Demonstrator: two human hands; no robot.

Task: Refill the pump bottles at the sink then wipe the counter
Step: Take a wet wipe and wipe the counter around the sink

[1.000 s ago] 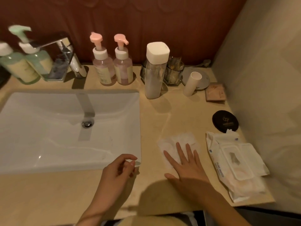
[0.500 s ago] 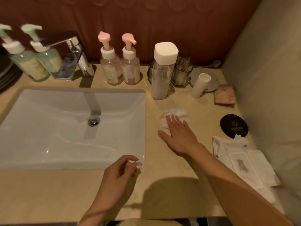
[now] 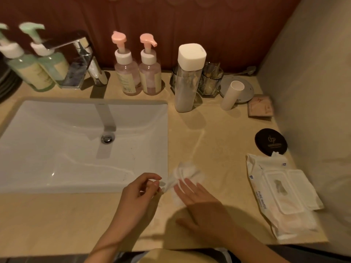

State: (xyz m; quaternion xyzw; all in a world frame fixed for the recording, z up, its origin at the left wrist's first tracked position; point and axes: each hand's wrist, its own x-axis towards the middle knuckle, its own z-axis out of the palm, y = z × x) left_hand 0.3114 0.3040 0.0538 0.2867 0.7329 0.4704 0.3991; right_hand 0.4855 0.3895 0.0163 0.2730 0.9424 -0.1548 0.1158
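Far out beyond your left fingers, to their left, two green pump bottles (image 3: 38, 71) stand at the back of the counter (image 3: 218, 133), touching the chrome faucet (image 3: 81, 59). The white sink (image 3: 57, 149) spreads out ahead and to the left of those fingers, its front right corner just beside your fingertips. Straight ahead of them, well apart at the back wall, two pink pump bottles (image 3: 138, 74) stand upright side by side. Your left hand (image 3: 136, 198) rests at the sink's corner with its fingers (image 3: 150, 175) curled and the thumb drawn in toward the forefinger. The near corner of the white wipe (image 3: 188, 172) reaches those fingertips, but you cannot tell whether they pinch it. The wipe lies crumpled on the counter between your two hands. Your right hand (image 3: 201, 202) lies flat on it, fingers (image 3: 191, 187) straight and slightly spread, pressing its near half down while the bunched part sticks out ahead of the fingertips. Far ahead of your right fingers stands a tall clear bottle (image 3: 188, 78) with a white square cap, with glass holders (image 3: 209, 80) behind it. A white tube (image 3: 231, 94) and a small sachet (image 3: 260, 106) sit further right of it. To the right of your right fingers, well apart, a black round compact (image 3: 270, 144) lies near the wall. Just nearer than it lies an open wet wipes pack (image 3: 281, 196), one sheet poking from its top.
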